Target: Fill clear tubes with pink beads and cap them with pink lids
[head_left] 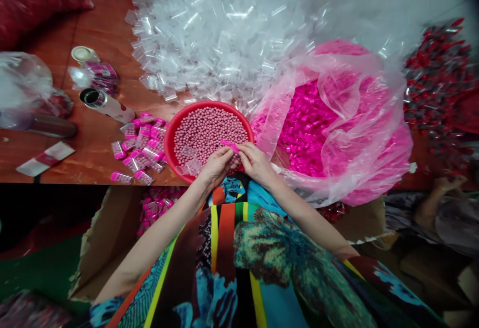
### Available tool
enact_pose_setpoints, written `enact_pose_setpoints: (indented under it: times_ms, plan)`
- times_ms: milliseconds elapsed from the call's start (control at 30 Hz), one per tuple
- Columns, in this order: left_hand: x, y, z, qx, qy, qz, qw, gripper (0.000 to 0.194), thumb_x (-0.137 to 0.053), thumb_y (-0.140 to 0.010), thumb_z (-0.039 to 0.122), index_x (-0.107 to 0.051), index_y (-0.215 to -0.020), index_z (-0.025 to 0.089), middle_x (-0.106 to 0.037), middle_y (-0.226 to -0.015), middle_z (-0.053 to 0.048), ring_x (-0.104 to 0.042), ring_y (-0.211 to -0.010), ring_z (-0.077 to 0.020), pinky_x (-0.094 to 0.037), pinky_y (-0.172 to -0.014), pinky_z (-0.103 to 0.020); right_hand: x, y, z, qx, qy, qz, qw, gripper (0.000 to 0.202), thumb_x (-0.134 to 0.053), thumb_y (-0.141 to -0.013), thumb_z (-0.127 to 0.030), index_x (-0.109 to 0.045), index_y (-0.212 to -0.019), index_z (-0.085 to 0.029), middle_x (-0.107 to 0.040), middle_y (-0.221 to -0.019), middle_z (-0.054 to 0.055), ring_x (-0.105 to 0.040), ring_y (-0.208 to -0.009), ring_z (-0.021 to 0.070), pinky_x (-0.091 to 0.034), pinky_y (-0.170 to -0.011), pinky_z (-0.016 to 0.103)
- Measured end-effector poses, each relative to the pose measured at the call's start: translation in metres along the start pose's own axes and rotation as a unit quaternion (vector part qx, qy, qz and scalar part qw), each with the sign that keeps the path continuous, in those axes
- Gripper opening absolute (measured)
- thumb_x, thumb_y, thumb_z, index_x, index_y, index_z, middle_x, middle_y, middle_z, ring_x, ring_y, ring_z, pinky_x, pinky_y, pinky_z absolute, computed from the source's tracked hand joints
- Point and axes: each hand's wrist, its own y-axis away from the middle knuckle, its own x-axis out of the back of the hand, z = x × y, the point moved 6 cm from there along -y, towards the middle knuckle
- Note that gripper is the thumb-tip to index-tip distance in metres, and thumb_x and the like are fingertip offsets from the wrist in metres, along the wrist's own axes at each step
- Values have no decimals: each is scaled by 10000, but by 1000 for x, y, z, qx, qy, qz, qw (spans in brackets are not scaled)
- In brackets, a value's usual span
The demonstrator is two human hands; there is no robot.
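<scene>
Over the front right of a red basin (pixel 170 143) full of pink beads (pixel 209 131), my two hands meet. My right hand (pixel 258 164) pinches a bright pink plastic cap (pixel 230 145) between thumb and fingers. My left hand (pixel 216 167) is closed just beside it, fingertips pressed together, and what they grip is hidden. A few clear plastic containers (pixel 190 164) lie on the beads at the basin's front left. Left of the basin, filled containers with pink caps (pixel 144 143) are heaped on the table.
A big pile of clear containers (pixel 224 33) covers the back. At right stands a plastic bag (pixel 359 133) of pink caps (pixel 307 128). Red-capped pieces (pixel 436 88) lie farther right, near another person's hand (pixel 447 184). A cardboard box (pixel 108 238) sits below the table edge.
</scene>
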Motion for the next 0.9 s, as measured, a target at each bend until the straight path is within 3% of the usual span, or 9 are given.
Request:
enact_pose_setpoints:
  times_ms: [133,300,433,633,733,800,900]
  plan:
    - [-2,2,5,-13,11,18,1000,232,-876,-814,251,-724,-932,123,-706,-826,-24,-645,-708,-104,-541,-677,-208,-9,5,-3,14,55,-41,998,433,-626,-1003,-309,-611,-1420,-194,-657,-1337,158,-620,-1297,306,-533,-1154,494]
    - [-10,-2,9,16,14,0,1000,285,-902,-763,252,-708,-937,135,-717,-799,-17,-659,-674,-121,-541,-652,-219,-14,6,-2,9,123,-35,992,694,-755,-934,-360,-475,-1532,-146,-562,-1484,205,-524,-1433,363,-461,-1229,541]
    - [-15,-5,10,15,9,-19,1000,320,-904,-770,278,-703,-973,135,-732,-848,-25,-676,-725,-126,-552,-723,-230,-11,2,0,10,144,-19,989,586,-726,-943,-326,-538,-1467,-142,-637,-1389,180,-584,-1351,347,-489,-1190,507]
    - [-13,-5,7,31,-10,-34,999,306,-886,-792,298,-695,-962,130,-713,-824,-33,-650,-712,-131,-523,-713,-246,-8,-1,1,0,137,-32,990,543,-727,-912,-307,-592,-1419,-170,-676,-1342,167,-601,-1310,363,-483,-1159,565]
    - [-10,-3,10,28,-9,-14,999,288,-881,-779,264,-698,-957,131,-707,-832,-36,-640,-719,-127,-512,-725,-247,-8,-1,5,-50,44,-54,996,633,-800,-867,-375,-578,-1422,-165,-626,-1413,182,-556,-1374,362,-459,-1184,542]
    - [-10,1,13,20,-16,-15,1000,282,-875,-781,262,-696,-957,134,-705,-839,-40,-634,-726,-130,-505,-734,-256,-10,1,13,-125,-85,-48,987,749,-819,-844,-507,-537,-1453,-176,-608,-1419,178,-592,-1328,330,-527,-1112,488]
    - [-18,9,14,46,-61,-64,995,312,-889,-775,303,-693,-939,126,-706,-815,-53,-621,-706,-138,-481,-709,-266,-21,6,22,-258,-313,-62,912,723,-670,-906,-708,-561,-1398,-190,-708,-1120,106,-699,-959,226,-615,-801,355]
